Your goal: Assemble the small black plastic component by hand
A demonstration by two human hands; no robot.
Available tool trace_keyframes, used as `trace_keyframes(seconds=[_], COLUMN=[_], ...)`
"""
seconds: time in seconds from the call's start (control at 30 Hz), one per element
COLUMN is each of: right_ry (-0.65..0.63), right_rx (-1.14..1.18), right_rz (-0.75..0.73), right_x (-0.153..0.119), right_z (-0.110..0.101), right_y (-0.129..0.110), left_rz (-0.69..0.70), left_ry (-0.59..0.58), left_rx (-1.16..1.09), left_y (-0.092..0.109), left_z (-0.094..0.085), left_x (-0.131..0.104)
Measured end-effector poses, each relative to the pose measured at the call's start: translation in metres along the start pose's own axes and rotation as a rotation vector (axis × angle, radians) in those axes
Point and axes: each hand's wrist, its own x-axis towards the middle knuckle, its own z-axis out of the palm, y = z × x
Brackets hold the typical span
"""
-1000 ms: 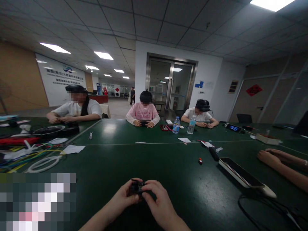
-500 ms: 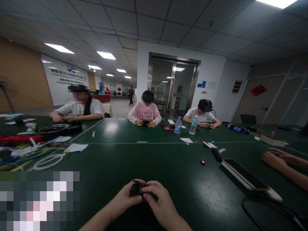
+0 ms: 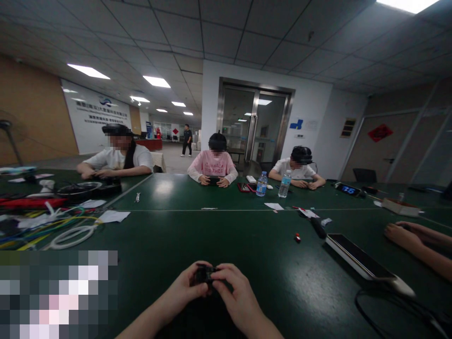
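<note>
Low in the middle of the head view, both of my hands meet around a small black object [image 3: 205, 274], too dark and small to name its kind. My left hand [image 3: 189, 286] is closed on its left side, with the thumb along the near edge. From the right, my right hand [image 3: 233, 287] pinches it between thumb and fingers. The fingers cover part of the object. Beneath it lies the dark green tabletop [image 3: 158, 254].
A small red-and-silver item [image 3: 297, 238] and a long white device with a dark top [image 3: 360, 256] lie to the right. Cables [image 3: 74, 235] crowd the left. Water bottles [image 3: 261, 183] stand farther back. Several people sit around; another person's hands [image 3: 406, 233] rest at right.
My fingers have shifted slightly on the black object, which appears turned a little. A person walking in the background has moved slightly left. The other things on the table stay put.
</note>
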Motion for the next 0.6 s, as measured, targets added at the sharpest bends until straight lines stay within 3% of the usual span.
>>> trace_keyframes(seconds=[0.6], right_ry=[-0.005], right_rx=[0.004], right_rz=[-0.006], right_x=[-0.001], right_z=[-0.0005], right_y=[-0.0028], left_rz=[-0.01], left_ry=[-0.018], left_rx=[-0.029], left_y=[0.0], left_z=[-0.0013], left_x=[-0.001])
